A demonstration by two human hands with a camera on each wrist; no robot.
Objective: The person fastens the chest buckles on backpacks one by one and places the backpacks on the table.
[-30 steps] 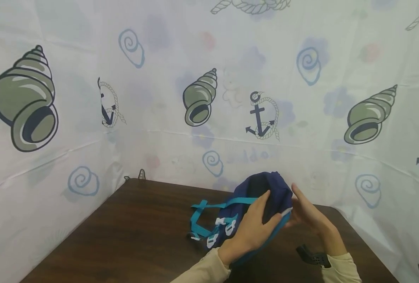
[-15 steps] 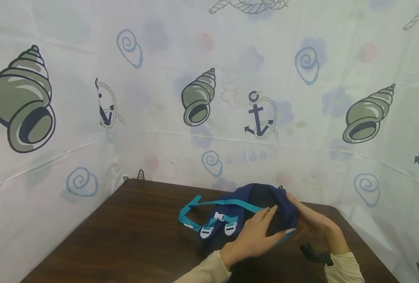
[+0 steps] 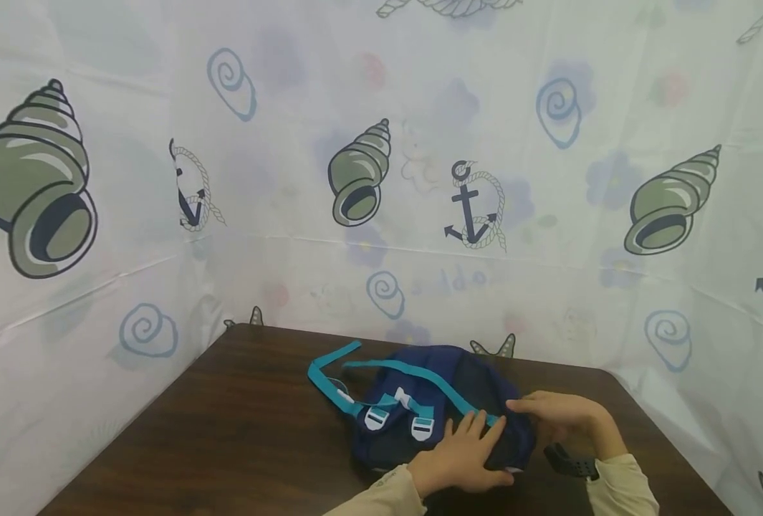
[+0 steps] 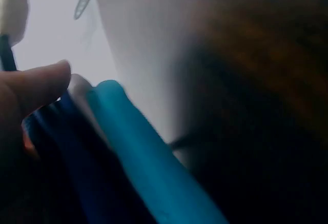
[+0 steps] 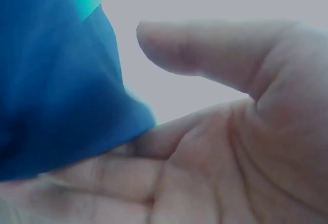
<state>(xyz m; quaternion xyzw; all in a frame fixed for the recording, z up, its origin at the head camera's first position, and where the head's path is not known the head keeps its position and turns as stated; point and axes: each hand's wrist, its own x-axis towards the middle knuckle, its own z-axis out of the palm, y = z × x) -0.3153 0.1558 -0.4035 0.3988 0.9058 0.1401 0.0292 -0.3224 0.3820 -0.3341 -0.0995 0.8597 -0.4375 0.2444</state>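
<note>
A small navy backpack (image 3: 387,441) lies on the brown table, its teal straps (image 3: 413,370) and white buckles (image 3: 423,428) facing up. My left hand (image 3: 460,455) rests on its near right part with the fingers spread. In the left wrist view, the thumb (image 4: 43,83) lies beside the teal edging (image 4: 143,155) of the bag. At the bag's right end is my right hand (image 3: 564,416). The right wrist view shows this hand's straight fingers (image 5: 118,178) under the navy cloth (image 5: 56,90), the thumb standing away from it.
The dark wooden table (image 3: 226,430) reaches back to a white curtain (image 3: 291,143) printed with shells and anchors, which also hangs at both sides. A black band (image 3: 568,462) sits at the right wrist.
The backpack has come down from a raised tilt to lie flatter on the table, its straps spreading left. Both hands have lowered with it, and the left fingers have spread wider.
</note>
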